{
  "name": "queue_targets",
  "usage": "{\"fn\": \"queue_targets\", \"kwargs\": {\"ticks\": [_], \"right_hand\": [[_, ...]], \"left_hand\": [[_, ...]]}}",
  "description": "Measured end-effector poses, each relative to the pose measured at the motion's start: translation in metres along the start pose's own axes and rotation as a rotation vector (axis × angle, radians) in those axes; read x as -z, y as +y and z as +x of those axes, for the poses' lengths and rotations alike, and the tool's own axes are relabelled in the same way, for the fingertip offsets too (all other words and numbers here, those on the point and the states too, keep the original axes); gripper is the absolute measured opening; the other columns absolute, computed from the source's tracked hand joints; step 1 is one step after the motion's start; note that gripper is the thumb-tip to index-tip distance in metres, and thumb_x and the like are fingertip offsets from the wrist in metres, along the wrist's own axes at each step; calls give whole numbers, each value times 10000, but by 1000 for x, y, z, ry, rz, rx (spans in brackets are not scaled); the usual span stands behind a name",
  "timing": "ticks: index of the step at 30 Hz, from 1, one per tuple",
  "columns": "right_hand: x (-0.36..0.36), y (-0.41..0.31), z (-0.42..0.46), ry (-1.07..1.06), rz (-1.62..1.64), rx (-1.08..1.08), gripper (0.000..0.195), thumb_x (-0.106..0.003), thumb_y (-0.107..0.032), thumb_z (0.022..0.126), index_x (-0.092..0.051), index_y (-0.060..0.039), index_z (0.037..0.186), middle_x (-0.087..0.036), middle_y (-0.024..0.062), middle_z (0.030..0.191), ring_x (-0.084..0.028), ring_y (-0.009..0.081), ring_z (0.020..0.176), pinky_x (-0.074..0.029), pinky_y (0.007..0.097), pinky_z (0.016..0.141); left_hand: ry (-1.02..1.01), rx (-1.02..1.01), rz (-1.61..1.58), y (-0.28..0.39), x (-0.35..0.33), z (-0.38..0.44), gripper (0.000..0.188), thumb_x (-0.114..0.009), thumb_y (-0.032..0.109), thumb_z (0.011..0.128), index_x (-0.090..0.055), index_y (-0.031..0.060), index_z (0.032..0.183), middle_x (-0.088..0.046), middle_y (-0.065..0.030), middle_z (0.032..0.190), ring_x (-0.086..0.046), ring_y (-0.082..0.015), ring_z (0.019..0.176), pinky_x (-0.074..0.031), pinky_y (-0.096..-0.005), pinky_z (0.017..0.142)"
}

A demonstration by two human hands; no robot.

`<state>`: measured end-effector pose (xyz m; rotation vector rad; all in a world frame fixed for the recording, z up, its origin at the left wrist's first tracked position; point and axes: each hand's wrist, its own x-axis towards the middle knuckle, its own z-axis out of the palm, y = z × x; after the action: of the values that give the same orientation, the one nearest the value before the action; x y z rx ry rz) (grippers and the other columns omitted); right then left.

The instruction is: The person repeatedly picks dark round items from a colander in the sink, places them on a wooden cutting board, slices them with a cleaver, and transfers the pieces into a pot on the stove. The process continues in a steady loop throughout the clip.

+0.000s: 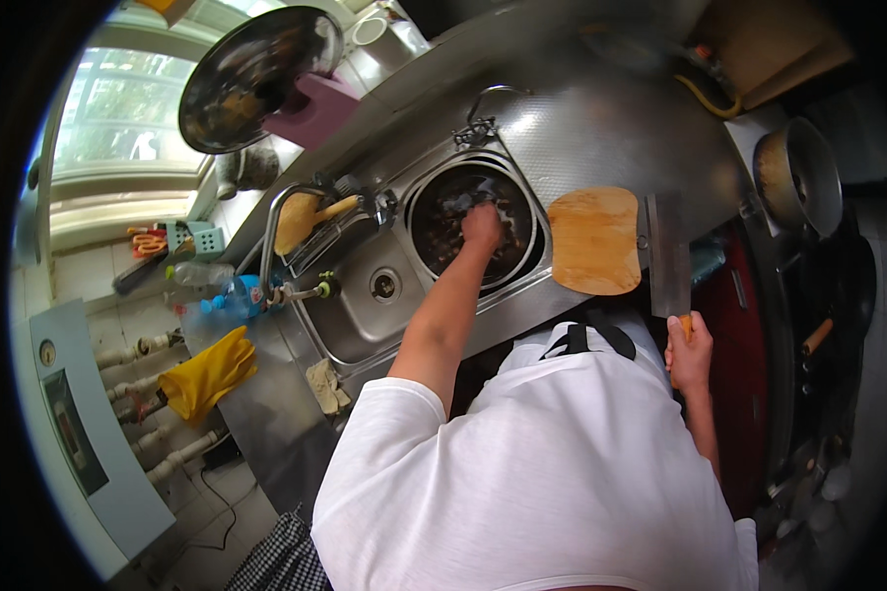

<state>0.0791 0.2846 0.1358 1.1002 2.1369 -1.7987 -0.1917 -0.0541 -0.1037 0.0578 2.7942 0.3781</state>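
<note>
My left hand [482,225] reaches into a round metal basin [416,244] set in the right-hand sink bowl. Dark liquid with small dark pieces fills the basin. My fingers dip into it, so what they touch is hidden. In my right hand [692,349] is the wooden handle of a cleaver [669,255], its broad blade pointing away from me. The blade lies just right of a wooden cutting board [595,240] on the steel counter's front edge, with bare wood showing on top.
Left of the basin is a second sink bowl [355,310] with a drain. Taps [474,131] stand behind the bowls. A yellow rubber glove [207,375], a cloth [327,386] and plastic bottles [240,295] lie to the left. A metal pot [798,177] sits far right.
</note>
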Motion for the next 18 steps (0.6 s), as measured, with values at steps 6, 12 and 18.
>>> {"fn": "queue_targets", "kwargs": {"ticks": [6, 12, 18], "right_hand": [[5, 12, -14, 82, -7, -25, 212, -657, -183, 1052, -551, -67, 911, -480, -28, 589, -433, 54, 450, -357, 256, 419], [5, 18, -13, 66, 21, -10, 233, -638, -198, 1065, -522, -76, 903, -474, -29, 609, -421, 48, 431, -352, 236, 398], [8, 11, -2, 32, -21, 68, 220, -655, -191, 1049, -542, -76, 899, -483, -27, 603, -447, 55, 454, -353, 251, 413]], "left_hand": [[-84, 59, -21, 2, 4, 8, 228, -653, 134, 907, -736, 28, 1091, -742, -229, 1111, -713, -403, 1096, -600, -501, 915], [177, -208, -64, -29, 45, -40, 332, -653, 35, 901, -674, 53, 1232, -669, -239, 1125, -639, -425, 1113, -550, -516, 904], [101, -121, -297, -29, 68, -74, 289, -721, 80, 929, -709, 38, 1215, -747, -214, 1058, -720, -406, 1017, -574, -473, 864]]}}
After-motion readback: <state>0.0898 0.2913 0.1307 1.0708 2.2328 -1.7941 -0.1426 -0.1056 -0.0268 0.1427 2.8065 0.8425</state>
